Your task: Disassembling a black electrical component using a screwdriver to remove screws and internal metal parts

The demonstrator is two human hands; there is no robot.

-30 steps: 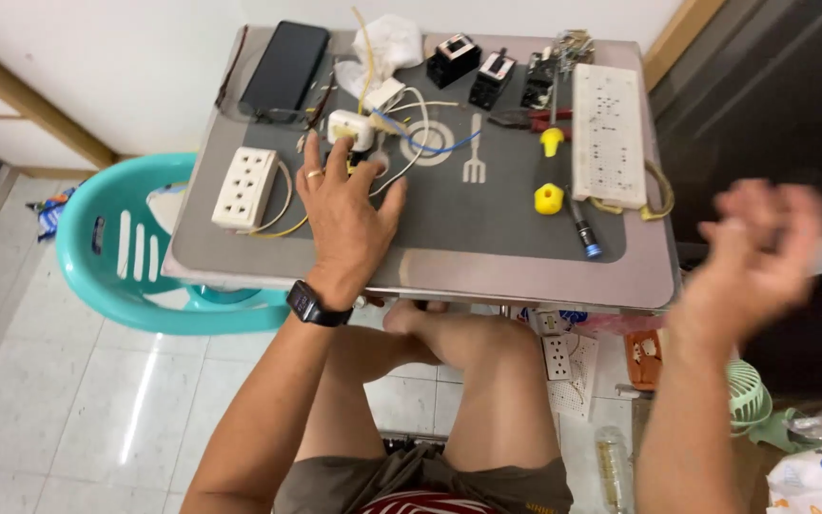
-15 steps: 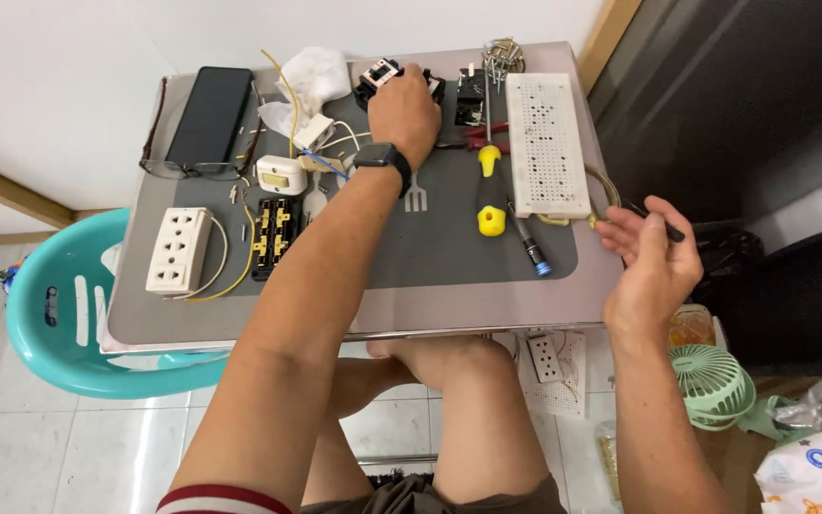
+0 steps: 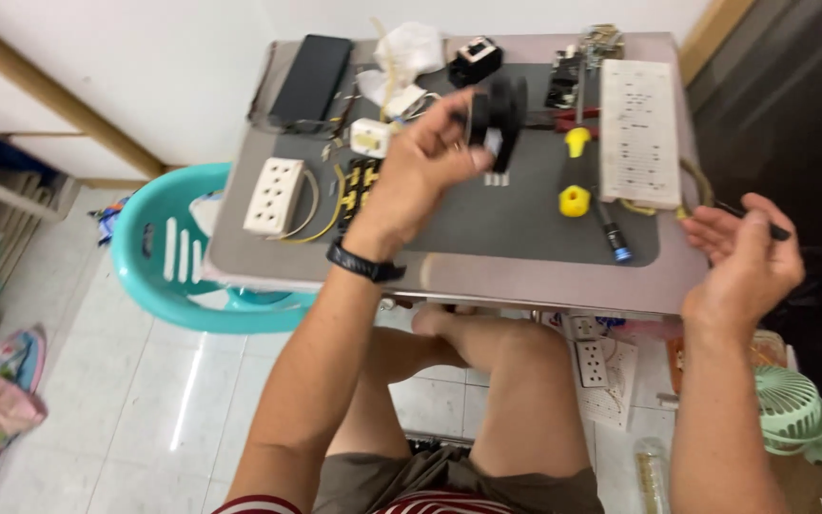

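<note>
My left hand (image 3: pixel 420 167) is raised over the grey mat (image 3: pixel 525 214) and grips a black plug-like part (image 3: pixel 499 109), lifted off the table. My right hand (image 3: pixel 744 252) hovers past the table's right front corner and holds a thin dark tool (image 3: pixel 753 219) between thumb and fingers. A long white power strip (image 3: pixel 637 133) lies on the right side of the mat. A yellow-handled screwdriver (image 3: pixel 577 176) lies beside it. A white socket block (image 3: pixel 273 195) with yellow wires rests at the left.
A black phone (image 3: pixel 311 81) lies at the far left corner, with white tissue (image 3: pixel 411 48) and small black parts (image 3: pixel 473 59) along the back. A teal plastic chair (image 3: pixel 178 257) stands left of the table. A small green fan (image 3: pixel 792 409) sits on the floor at right.
My left hand reached from the near left of the mat to the back of the table and has come back with the black part lifted. My right hand has settled by the table's right corner.
</note>
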